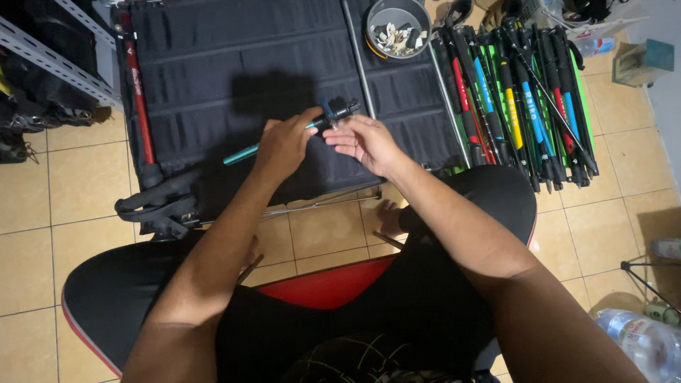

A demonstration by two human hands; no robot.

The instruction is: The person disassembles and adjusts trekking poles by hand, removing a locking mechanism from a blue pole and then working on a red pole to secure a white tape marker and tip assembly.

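My left hand (284, 145) grips a teal pole section (241, 153) with a black clamp piece (339, 111) at its upper end. My right hand (365, 140) is beside it, fingers spread and touching the clamp end from the right. Both hands are held above a dark quilted mat (234, 64) spread on the tiled floor. My legs in black and red shorts fill the bottom of the view.
A red and black pole (138, 99) lies along the mat's left edge. A bundle of several coloured folded poles (518, 99) lies to the right. A grey bowl of small parts (397, 28) sits at the top. A plastic bottle (642, 340) lies at the bottom right.
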